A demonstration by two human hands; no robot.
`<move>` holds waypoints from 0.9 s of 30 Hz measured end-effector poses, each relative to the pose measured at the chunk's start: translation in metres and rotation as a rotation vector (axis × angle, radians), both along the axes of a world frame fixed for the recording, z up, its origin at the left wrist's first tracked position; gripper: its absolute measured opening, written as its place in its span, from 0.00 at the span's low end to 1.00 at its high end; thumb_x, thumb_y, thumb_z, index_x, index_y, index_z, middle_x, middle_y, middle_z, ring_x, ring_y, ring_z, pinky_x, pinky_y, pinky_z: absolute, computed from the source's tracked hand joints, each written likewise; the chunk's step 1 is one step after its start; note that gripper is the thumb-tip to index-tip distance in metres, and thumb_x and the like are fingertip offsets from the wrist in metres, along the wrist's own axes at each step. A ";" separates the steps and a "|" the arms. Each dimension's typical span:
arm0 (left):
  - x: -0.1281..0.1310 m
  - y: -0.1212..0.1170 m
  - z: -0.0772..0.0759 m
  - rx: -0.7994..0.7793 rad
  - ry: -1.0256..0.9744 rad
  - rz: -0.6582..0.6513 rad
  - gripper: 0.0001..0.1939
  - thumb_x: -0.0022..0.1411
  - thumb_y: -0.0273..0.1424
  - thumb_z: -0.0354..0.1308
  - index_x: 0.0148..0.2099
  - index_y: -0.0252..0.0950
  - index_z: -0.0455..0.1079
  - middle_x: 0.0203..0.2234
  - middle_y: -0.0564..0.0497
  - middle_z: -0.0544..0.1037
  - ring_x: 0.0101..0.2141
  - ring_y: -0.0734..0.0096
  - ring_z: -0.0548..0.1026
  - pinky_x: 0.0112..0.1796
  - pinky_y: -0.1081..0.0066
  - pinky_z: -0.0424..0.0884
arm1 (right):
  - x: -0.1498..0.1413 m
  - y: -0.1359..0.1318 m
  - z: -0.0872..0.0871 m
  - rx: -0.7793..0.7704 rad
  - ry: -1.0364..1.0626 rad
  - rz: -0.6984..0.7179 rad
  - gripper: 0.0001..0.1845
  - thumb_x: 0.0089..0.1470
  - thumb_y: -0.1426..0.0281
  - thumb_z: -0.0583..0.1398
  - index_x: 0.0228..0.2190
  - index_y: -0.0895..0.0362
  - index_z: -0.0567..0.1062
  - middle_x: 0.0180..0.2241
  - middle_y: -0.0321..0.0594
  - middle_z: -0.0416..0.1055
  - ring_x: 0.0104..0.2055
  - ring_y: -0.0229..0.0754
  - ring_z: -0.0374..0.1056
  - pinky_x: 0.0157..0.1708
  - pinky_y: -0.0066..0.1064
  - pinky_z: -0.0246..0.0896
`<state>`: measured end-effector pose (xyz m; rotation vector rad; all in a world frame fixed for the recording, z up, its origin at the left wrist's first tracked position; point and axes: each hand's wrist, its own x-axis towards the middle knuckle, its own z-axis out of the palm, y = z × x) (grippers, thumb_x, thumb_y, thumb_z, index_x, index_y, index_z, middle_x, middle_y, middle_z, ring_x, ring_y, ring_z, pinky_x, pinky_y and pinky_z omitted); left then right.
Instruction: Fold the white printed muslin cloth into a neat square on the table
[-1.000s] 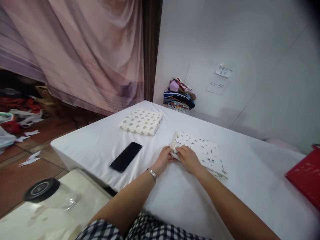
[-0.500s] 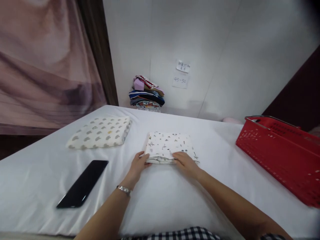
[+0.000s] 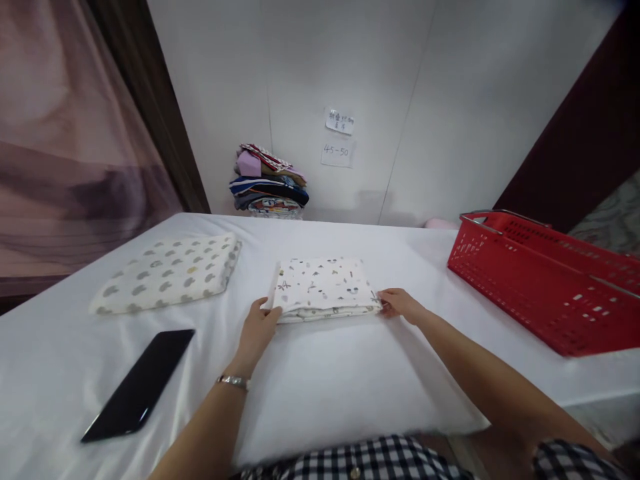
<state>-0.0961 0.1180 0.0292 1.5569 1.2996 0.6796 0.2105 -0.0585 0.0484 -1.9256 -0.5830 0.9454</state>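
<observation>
A folded white cloth with small printed figures (image 3: 323,283) lies flat on the white-covered table in front of me. At its near left corner, my left hand (image 3: 260,325) pinches the layered edge, thumb on top. My right hand (image 3: 399,304) grips the near right corner, its fingertips partly hidden by the fabric. Between the two hands the front edge shows several stacked layers. To the left lies another folded cloth, cream with grey mushroom-like shapes (image 3: 173,272).
A black phone-like slab (image 3: 140,385) rests at the left front. On the right stands a red plastic basket (image 3: 540,287) with metal handles. Behind the table, a stack of folded fabrics (image 3: 270,183) is against the wall, beside paper signs (image 3: 337,140).
My right hand has slid from the middle of the front edge to the near right corner. My left hand stays at the left corner. The view has shifted to the right.
</observation>
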 end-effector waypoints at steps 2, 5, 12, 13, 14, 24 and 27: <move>-0.002 0.002 -0.006 0.066 0.058 -0.014 0.31 0.54 0.41 0.52 0.57 0.35 0.55 0.37 0.45 0.75 0.30 0.66 0.74 0.26 0.71 0.69 | -0.002 0.008 0.003 -0.048 0.075 0.029 0.13 0.51 0.62 0.59 0.28 0.61 0.72 0.21 0.39 0.69 0.20 0.34 0.65 0.21 0.26 0.66; -0.003 0.006 -0.012 0.124 0.097 -0.038 0.30 0.55 0.42 0.50 0.57 0.34 0.55 0.35 0.46 0.75 0.29 0.67 0.74 0.29 0.70 0.68 | -0.005 0.019 0.006 -0.112 0.132 0.064 0.17 0.50 0.59 0.60 0.24 0.62 0.71 0.17 0.37 0.66 0.17 0.34 0.61 0.17 0.27 0.63; -0.003 0.004 -0.010 0.099 0.054 -0.035 0.29 0.55 0.39 0.51 0.57 0.34 0.54 0.36 0.45 0.75 0.29 0.67 0.74 0.28 0.71 0.67 | -0.009 0.031 0.006 0.002 0.107 0.026 0.11 0.47 0.64 0.62 0.28 0.59 0.69 0.25 0.38 0.71 0.27 0.37 0.68 0.25 0.27 0.66; -0.001 0.001 -0.007 0.074 0.039 -0.039 0.29 0.55 0.39 0.51 0.57 0.34 0.54 0.36 0.45 0.75 0.28 0.68 0.74 0.26 0.72 0.66 | -0.007 0.029 0.006 0.036 0.091 0.009 0.12 0.47 0.63 0.62 0.28 0.59 0.68 0.27 0.39 0.71 0.29 0.37 0.68 0.27 0.27 0.67; 0.001 -0.004 -0.005 0.042 0.023 -0.052 0.29 0.54 0.38 0.51 0.57 0.33 0.54 0.35 0.45 0.75 0.28 0.68 0.74 0.25 0.73 0.66 | -0.004 0.027 0.006 0.063 0.074 -0.009 0.12 0.47 0.63 0.61 0.29 0.58 0.68 0.28 0.39 0.72 0.30 0.37 0.69 0.28 0.27 0.67; -0.002 -0.040 -0.006 -0.014 0.072 -0.225 0.32 0.51 0.36 0.55 0.57 0.32 0.53 0.28 0.51 0.75 0.26 0.70 0.73 0.29 0.73 0.65 | 0.017 -0.006 -0.004 -0.076 -0.019 0.080 0.21 0.45 0.60 0.62 0.40 0.58 0.70 0.35 0.46 0.74 0.33 0.44 0.71 0.25 0.31 0.67; -0.012 -0.044 0.013 -0.034 0.158 -0.270 0.36 0.50 0.39 0.56 0.60 0.32 0.52 0.29 0.49 0.76 0.28 0.66 0.74 0.31 0.71 0.65 | 0.022 -0.007 -0.002 -0.194 -0.285 0.189 0.29 0.47 0.61 0.59 0.50 0.59 0.65 0.41 0.49 0.72 0.37 0.47 0.70 0.30 0.35 0.68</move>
